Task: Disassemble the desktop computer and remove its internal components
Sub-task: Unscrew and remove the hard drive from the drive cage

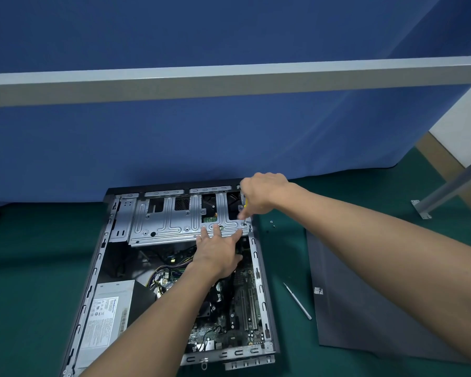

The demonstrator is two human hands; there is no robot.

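The open desktop case (267, 303) lies flat on a green mat. A silver drive cage (169, 221) spans its far end. The power supply (108, 311) sits at the near left, and the motherboard (245, 303) with cables runs along the right. My left hand (218, 248) reaches in with straight fingers, their tips resting on the cage's near edge. My right hand (261, 194) grips a yellow-handled screwdriver (245, 205) whose tip points down at a screw (244, 223) at the cage's right corner. The hand hides most of the tool.
The removed dark side panel (365, 303) lies on the mat right of the case. A thin metal tool (297, 300) rests between them. Two small screws (272, 223) lie beyond it. A blue cloth (229, 137) hangs behind, and a metal table leg (446, 191) stands at far right.
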